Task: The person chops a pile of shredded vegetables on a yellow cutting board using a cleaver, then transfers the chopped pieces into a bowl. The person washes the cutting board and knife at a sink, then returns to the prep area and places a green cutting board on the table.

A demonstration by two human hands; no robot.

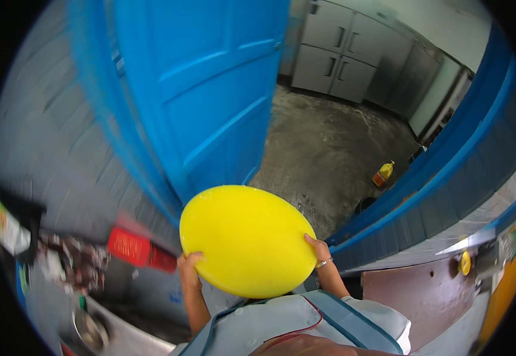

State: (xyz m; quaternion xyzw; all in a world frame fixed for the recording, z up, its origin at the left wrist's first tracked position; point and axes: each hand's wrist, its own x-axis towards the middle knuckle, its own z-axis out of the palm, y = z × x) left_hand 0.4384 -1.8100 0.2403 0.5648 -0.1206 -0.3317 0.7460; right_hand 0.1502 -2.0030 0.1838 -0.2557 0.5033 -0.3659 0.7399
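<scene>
A large round yellow board or lid, which looks like smooth plastic, is held up in front of my body. My left hand grips its lower left edge, thumb on the upper face and fingers hidden beneath. At the right edge, my right hand holds it the same way, with a metal bracelet at the wrist. The board hides whatever lies under it. Beyond it stands an open blue panelled door in a blue frame.
Past the doorway are steel cabinets and a yellow jug on the concrete floor. A red container and a metal bowl are at left. A brownish tabletop lies at right, beside the tiled wall.
</scene>
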